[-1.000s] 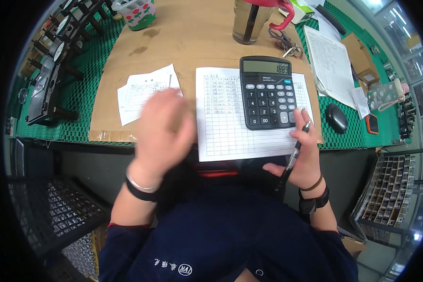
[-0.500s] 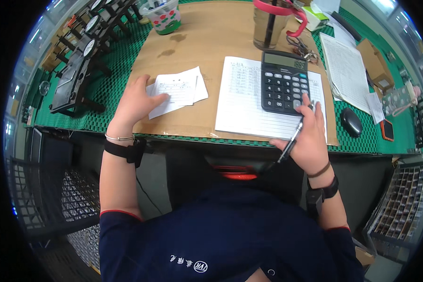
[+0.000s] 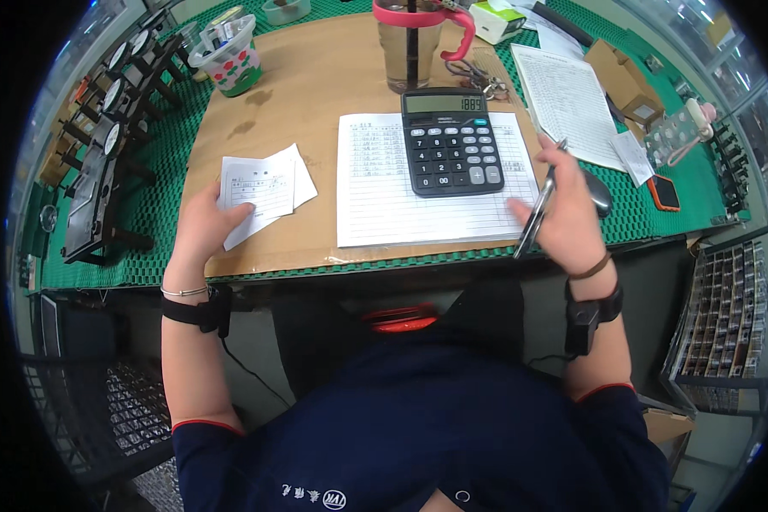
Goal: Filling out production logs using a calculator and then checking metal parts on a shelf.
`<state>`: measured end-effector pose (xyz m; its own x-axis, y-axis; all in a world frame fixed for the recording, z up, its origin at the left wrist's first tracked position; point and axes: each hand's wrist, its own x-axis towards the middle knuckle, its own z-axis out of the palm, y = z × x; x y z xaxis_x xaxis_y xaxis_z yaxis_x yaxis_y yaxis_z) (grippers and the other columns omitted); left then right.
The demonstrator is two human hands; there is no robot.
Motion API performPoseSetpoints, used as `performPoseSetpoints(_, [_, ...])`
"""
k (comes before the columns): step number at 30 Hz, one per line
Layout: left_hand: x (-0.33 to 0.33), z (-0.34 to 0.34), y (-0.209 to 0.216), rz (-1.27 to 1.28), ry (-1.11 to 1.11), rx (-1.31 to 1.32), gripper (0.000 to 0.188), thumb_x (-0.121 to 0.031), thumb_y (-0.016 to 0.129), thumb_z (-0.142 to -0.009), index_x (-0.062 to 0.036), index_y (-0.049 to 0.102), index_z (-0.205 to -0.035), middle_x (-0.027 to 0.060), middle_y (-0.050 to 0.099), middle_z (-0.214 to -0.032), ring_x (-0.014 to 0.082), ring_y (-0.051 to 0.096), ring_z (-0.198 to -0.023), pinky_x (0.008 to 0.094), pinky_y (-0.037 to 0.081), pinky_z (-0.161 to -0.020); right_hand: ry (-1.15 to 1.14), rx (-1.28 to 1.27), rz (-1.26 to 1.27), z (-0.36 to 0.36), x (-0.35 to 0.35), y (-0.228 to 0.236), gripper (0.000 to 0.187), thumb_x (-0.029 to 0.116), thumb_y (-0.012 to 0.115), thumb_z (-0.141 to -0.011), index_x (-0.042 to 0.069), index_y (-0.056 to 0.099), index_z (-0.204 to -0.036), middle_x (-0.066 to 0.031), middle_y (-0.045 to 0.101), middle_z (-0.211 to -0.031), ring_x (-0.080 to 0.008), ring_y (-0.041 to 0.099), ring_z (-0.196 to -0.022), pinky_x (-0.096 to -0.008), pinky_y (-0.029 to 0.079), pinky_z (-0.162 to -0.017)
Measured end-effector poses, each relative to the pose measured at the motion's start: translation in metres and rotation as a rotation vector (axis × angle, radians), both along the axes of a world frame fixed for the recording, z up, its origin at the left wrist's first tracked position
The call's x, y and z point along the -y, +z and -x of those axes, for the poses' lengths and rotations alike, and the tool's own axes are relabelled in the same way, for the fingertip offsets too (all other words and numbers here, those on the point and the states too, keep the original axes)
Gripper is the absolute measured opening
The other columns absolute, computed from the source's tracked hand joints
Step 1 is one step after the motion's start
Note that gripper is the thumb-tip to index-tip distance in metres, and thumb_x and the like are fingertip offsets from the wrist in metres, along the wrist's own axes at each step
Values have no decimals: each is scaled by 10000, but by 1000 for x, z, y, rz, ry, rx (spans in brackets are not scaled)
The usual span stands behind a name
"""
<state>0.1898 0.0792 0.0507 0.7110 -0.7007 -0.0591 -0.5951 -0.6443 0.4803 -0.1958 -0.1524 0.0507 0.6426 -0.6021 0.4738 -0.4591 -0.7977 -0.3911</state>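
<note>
My left hand [image 3: 203,224] grips the left edge of some small paper slips [image 3: 269,189], its thumb lying on top and the fingers partly hidden behind the edge. In my right hand [image 3: 572,218] a pen [image 3: 539,200] slants across the fingers, beside the right edge of a ruled sheet [image 3: 427,224] with handwritten rows. A black desk calculator [image 3: 454,154] rests on that sheet's upper part, with digits lit on its display. No finger touches its keys.
Behind the calculator stand a large cup [image 3: 408,55] with a pink handle and some keys [image 3: 480,81]. A flowered tub [image 3: 230,64] is far left, near black dial gauges [image 3: 111,136]. Rightward lie a mouse [image 3: 599,194], written sheets [image 3: 563,102], a phone [image 3: 664,193] and a bottle [image 3: 678,132].
My right hand has drawn off the calculator's keys to the right, pen still held. The left hand has closed on the slips' edge. The whole view has shifted.
</note>
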Motion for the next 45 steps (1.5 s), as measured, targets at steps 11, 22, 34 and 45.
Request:
performPoseSetpoints(11, [-22,7,-20,304,77,-46,340,-143,643,-890,46,632,-1173,169,718,-1039,228,690,-922,327,518,-811,168,-48,-69,-5,49,8,632,41,608,-836,44,387,-1428,-233,561,-1310,-385,555,-1193,-414,464,-990])
performPoseSetpoints(22, [-43,-11,-44,137,-51,571,172,-142,605,-888,15,615,-958,204,619,-853,399,586,-822,456,476,-737,15,-172,126,38,22,-22,520,134,678,-773,1,540,-1257,-170,587,-1262,-424,470,-1265,-474,380,-1050])
performPoseSetpoints(34, [-43,-19,-34,66,-109,409,110,-65,613,-847,-15,604,-944,164,573,-829,364,554,-778,426,446,-698,-5,-304,9,50,41,-22,526,272,596,-851,-14,482,-1277,-253,439,-1431,-481,359,-1356,-564,268,-1112])
performPoseSetpoints(45, [-29,-23,-26,178,61,-279,308,-137,545,-976,82,589,-1188,150,669,-1110,222,630,-981,359,501,-859,-439,119,-94,49,1,24,449,97,650,-806,21,532,-1233,-242,467,-1399,-432,468,-1273,-476,391,-1061])
